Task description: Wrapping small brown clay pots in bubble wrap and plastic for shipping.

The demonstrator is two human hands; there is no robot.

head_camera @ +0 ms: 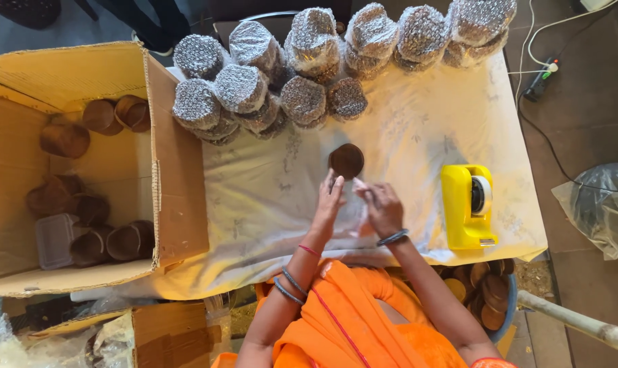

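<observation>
Beside the yellow tape dispenser (467, 204) on a cloth-covered table (268, 204), a person's left hand (328, 204) and right hand (382, 208) grip a sheet of clear bubble wrap (355, 204), a round brown cup (346, 161) standing at its far edge. Beyond the dispenser sit stacked wrapped bundles (309, 61); well left of it, an open cardboard box (84, 163) holds unwrapped brown cups (111, 242).

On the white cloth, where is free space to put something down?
The cloth is bare between the open box and the left hand, and between the brown cup and the yellow tape dispenser. The far edge is crowded with bubble-wrapped bundles.
</observation>
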